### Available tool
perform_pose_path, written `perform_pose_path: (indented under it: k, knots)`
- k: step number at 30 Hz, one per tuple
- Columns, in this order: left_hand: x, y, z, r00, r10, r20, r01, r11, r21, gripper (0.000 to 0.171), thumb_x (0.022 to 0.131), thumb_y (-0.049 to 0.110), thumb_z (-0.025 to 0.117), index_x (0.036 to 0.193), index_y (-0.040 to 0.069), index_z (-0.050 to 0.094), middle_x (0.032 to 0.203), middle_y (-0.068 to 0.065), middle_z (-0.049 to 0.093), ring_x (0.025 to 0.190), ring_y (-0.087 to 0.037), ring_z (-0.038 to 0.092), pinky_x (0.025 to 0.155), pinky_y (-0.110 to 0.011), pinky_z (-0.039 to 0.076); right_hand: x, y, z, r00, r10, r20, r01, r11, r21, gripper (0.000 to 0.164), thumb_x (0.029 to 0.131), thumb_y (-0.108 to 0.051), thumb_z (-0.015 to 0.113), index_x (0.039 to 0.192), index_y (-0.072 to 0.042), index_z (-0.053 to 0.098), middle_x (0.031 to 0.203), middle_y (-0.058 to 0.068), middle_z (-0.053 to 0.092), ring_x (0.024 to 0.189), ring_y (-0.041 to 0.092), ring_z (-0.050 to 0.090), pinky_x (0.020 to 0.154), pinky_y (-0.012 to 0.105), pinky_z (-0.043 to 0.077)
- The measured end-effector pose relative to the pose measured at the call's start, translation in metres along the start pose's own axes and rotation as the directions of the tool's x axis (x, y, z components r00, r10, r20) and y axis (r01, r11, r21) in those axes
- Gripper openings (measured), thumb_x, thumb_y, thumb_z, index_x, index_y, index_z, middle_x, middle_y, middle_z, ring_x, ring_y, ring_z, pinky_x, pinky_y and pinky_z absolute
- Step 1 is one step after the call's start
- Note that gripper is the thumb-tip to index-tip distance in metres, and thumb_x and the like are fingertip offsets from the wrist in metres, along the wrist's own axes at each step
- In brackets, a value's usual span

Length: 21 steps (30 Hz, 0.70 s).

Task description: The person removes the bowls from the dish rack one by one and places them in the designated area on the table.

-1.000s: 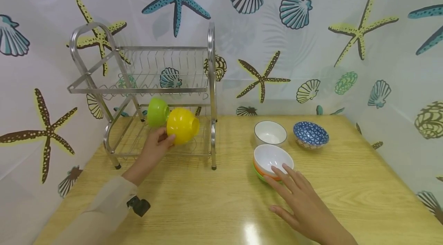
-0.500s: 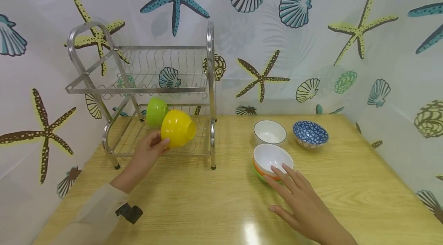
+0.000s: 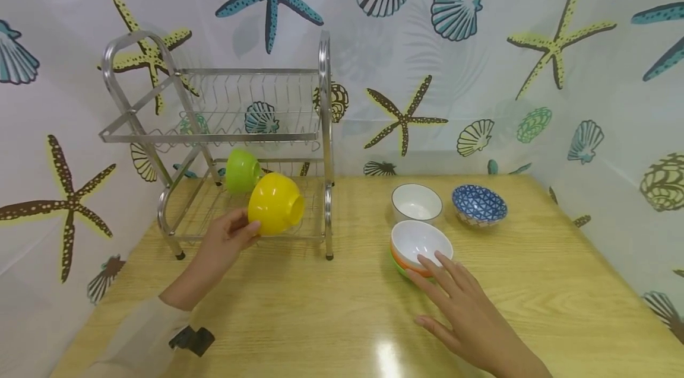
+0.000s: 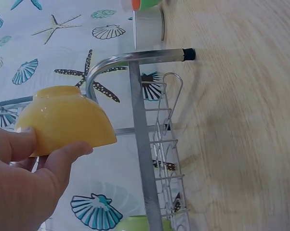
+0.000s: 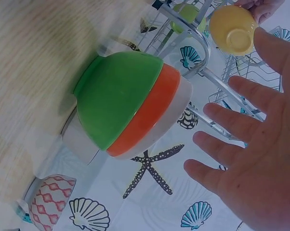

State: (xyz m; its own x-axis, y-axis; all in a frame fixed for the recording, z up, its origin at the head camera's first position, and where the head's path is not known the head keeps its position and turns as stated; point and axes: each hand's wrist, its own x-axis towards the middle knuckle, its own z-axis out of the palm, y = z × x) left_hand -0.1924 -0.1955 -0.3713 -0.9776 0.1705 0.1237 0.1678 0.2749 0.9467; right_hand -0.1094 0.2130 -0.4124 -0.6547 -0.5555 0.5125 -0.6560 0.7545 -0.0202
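My left hand (image 3: pixel 227 241) pinches the rim of a yellow bowl (image 3: pixel 275 205), which is tipped on its side at the front of the dish rack's lower tier. In the left wrist view, thumb and fingers grip the edge of the yellow bowl (image 4: pixel 65 120). A light green bowl (image 3: pixel 241 171) leans on the lower tier behind it. Fingers spread, my right hand (image 3: pixel 475 318) hovers by a stack of bowls, white (image 3: pixel 421 244) on top, then orange, then green (image 5: pixel 118 96). The right wrist view shows a gap between those fingertips and the stack.
The two-tier metal dish rack (image 3: pixel 214 139) stands at the table's left. Behind the stack sit a white bowl with a dark rim (image 3: pixel 417 203) and a blue patterned bowl (image 3: pixel 479 206). A printed curtain (image 3: pixel 342 22) surrounds the wooden table (image 3: pixel 320 307).
My left hand has drawn the yellow bowl slightly left and toward me, away from the green bowl. The right hand stays in place above the stack.
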Motion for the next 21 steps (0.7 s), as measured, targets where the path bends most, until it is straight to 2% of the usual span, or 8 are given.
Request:
perform_pose_path:
  k: [4,9,14,19,21]
  knots:
    - [-0.005,0.006,0.002,0.999,0.043,0.001,-0.043,0.998,0.039,0.036,0.099,0.017,0.054,0.13,-0.002,0.051,0.124,-0.018,0.057,0.109,-0.02,0.061,0.091,-0.03,0.052,0.0,0.0,0.0,1.0,0.002,-0.003,-0.002,1.0,0.003,0.068,0.083,-0.04,0.071,0.143,-0.02,0.045,0.146,0.007,0.045,0.133,0.037,0.038,0.117,0.034,0.011]
    - [-0.012,0.015,0.006,0.995,0.097,-0.011,-0.095,0.99,0.106,0.033,0.098,0.016,0.056,0.126,-0.001,0.055,0.119,-0.017,0.061,0.102,-0.017,0.062,0.087,-0.027,0.054,0.001,0.0,0.0,1.0,0.002,0.01,-0.002,1.0,-0.005,0.066,0.086,-0.044,0.068,0.143,-0.02,0.046,0.146,0.007,0.045,0.133,0.036,0.038,0.117,0.034,0.011]
    - [-0.018,0.018,0.009,0.99,0.142,-0.014,-0.137,0.975,0.174,0.03,0.097,0.017,0.057,0.123,0.002,0.059,0.114,-0.012,0.064,0.1,-0.022,0.062,0.083,-0.024,0.055,0.001,0.0,0.0,0.999,0.012,0.031,-0.012,1.0,-0.013,0.071,0.081,-0.04,0.073,0.143,-0.021,0.045,0.146,0.006,0.045,0.134,0.036,0.037,0.118,0.031,0.007]
    - [-0.023,0.019,0.014,0.983,0.183,-0.014,-0.175,0.96,0.217,0.027,0.097,0.016,0.058,0.12,0.003,0.061,0.115,-0.01,0.065,0.104,-0.025,0.063,0.084,-0.024,0.055,0.004,0.001,-0.002,1.0,0.005,0.019,-0.004,1.0,-0.01,0.069,0.084,-0.042,0.07,0.143,-0.019,0.045,0.148,0.008,0.042,0.134,0.037,0.037,0.119,0.028,0.002]
    - [-0.025,0.02,0.016,0.977,0.215,-0.003,-0.209,0.953,0.218,0.025,0.096,0.014,0.059,0.118,0.002,0.062,0.114,-0.011,0.065,0.104,-0.025,0.063,0.084,-0.026,0.055,0.005,0.002,-0.002,1.0,0.004,0.011,-0.004,1.0,-0.011,0.068,0.086,-0.044,0.068,0.144,-0.018,0.045,0.149,0.009,0.04,0.134,0.037,0.037,0.118,0.036,0.011]
